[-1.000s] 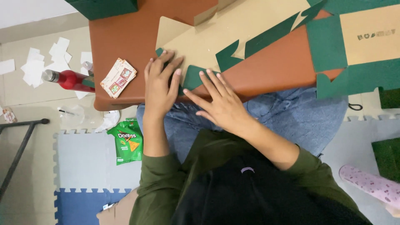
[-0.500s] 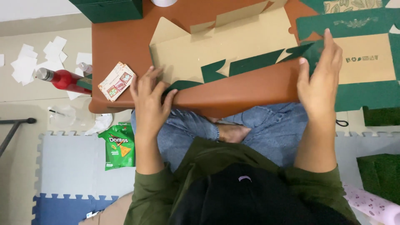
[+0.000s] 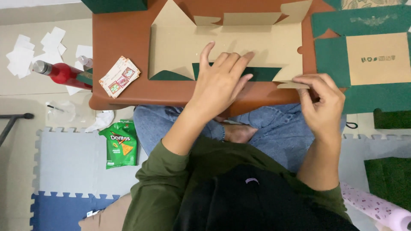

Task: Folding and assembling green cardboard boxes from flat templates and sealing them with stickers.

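Left hand (image 3: 220, 83) flat on unfolded cardboard box (image 3: 227, 47), fingers spread apart; right hand (image 3: 321, 105) fingers pinch box flap (image 3: 293, 84) at table (image 3: 124, 42) edge.

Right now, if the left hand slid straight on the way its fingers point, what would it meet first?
The left hand lies flat on the unfolded cardboard box blank, fingers pointing to the table's far side. It would likely cross bare cardboard and meet the blank's far flaps first.
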